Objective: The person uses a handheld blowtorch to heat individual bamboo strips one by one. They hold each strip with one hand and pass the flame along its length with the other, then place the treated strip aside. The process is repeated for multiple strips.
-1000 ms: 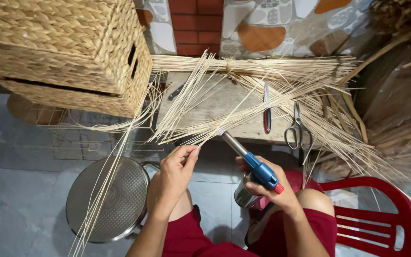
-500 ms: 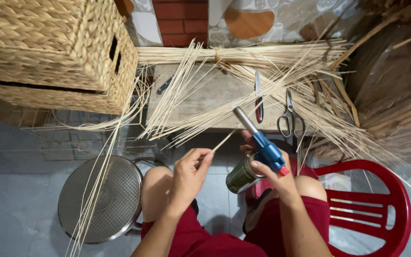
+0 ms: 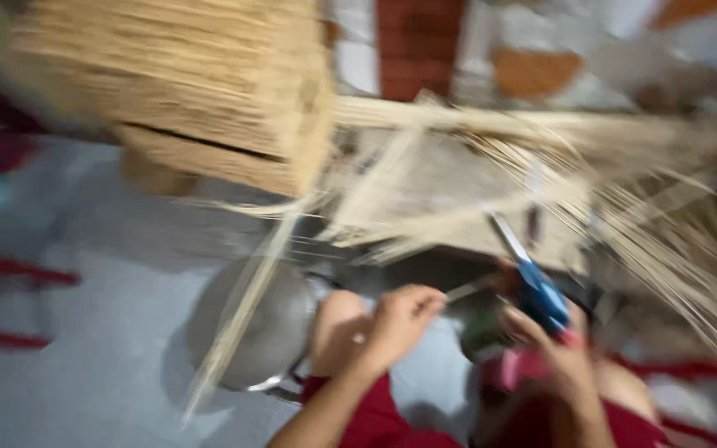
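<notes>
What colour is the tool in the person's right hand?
Blue torch with a silvery nozzle, seen in the head view.

Bare grey floor (image 3: 85,332) at left; ahead, woven basket (image 3: 192,91) and splayed straw strands (image 3: 624,191).

No packages, labels, signs or screens in view

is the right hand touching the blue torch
Touching. The head view, though blurred, shows the right hand wrapped around the blue torch, fingers over its body with no gap.
</notes>
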